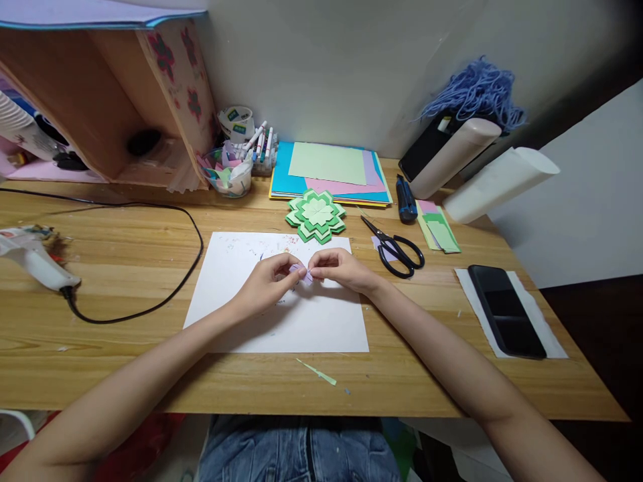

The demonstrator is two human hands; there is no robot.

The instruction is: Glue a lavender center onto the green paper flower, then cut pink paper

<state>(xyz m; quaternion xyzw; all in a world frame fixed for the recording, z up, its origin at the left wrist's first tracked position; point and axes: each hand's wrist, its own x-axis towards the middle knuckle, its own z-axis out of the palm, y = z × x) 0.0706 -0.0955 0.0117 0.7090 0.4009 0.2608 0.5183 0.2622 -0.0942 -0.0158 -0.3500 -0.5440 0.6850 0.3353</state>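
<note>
Between my two hands is a small piece of purple paper (302, 273), pinched at its edges and partly hidden by the fingers. My left hand (271, 278) is closed on its left side, thumb against fingertips. My right hand (339, 268) pinches it from the right. Both hands are just above a white sheet of paper (236, 331) with small coloured marks on it. Behind the hands lies a layered green paper flower (316, 214). Black-handled scissors (394, 246) rest to the right, over a purple paper scrap (382, 249).
At left are a glue gun (37, 261) and its black cord (195, 268). Coloured paper sheets (326, 164), a cup of scraps (228, 177) and markers (260, 144) stand at the back. A utility knife (406, 199), small paper pieces (439, 227) and a phone (505, 311) are right.
</note>
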